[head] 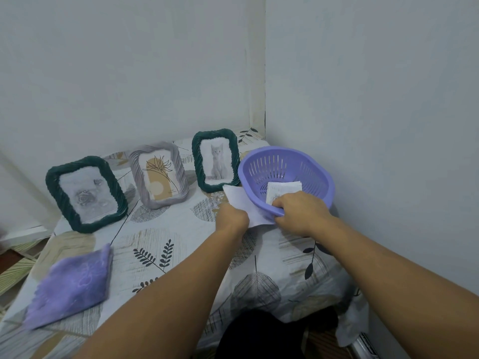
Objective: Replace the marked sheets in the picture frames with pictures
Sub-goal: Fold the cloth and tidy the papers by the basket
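The right hand [298, 212] reaches over the near rim of the one purple basket [321, 177], fingers curled onto the small stack of papers [283, 190] inside. Just beside it, the left hand [231, 216] grips one white sheet [239, 200] lying against the basket's outer wall. Three frames [86, 194] [160, 174] [216, 159] stand along the table's [259, 255] far edge, each holding a picture. One purple cloth [70, 283] lies near the left edge.
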Available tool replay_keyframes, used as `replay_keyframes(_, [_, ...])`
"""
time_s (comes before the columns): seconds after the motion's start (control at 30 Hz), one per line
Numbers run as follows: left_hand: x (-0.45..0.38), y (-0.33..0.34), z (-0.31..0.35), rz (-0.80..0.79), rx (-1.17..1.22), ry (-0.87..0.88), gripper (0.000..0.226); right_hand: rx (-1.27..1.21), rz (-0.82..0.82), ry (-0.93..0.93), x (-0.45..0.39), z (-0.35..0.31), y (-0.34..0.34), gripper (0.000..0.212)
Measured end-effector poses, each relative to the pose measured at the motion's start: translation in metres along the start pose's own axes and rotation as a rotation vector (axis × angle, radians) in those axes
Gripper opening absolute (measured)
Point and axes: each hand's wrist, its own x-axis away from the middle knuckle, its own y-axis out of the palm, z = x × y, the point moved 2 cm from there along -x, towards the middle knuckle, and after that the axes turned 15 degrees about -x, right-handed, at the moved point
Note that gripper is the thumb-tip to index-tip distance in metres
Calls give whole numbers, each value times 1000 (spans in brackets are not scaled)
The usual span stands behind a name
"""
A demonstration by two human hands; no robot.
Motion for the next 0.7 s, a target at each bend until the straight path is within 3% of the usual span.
replay_keyframes(0.2, [1, -38, -9, 124, -21, 87, 23, 10, 0, 23, -1, -4, 1, 29])
replay_keyframes(0.33, [14, -60, -7, 279, -58, 280, 12, -79, -67, 49, -4, -8, -1, 21])
replay_keyframes(0.43, [26, -74, 2, 382, -64, 432, 11, -403, 89, 4, -9, -26, -9, 41])
replay_keyframes(0.53, [35, -82, 12, 477, -114, 567, 13, -806, 202, -13, -16, -56, -18, 35])
replay_keyframes(0.63, [42, -83, 20, 533, -196, 726, 15, -1181, 100, 51, -24, -82, -16, 47])
replay_keyframes(0.7, [45, -85, 22, 548, -228, 788, 18, -1301, 27, 90, -26, -93, -13, 58])
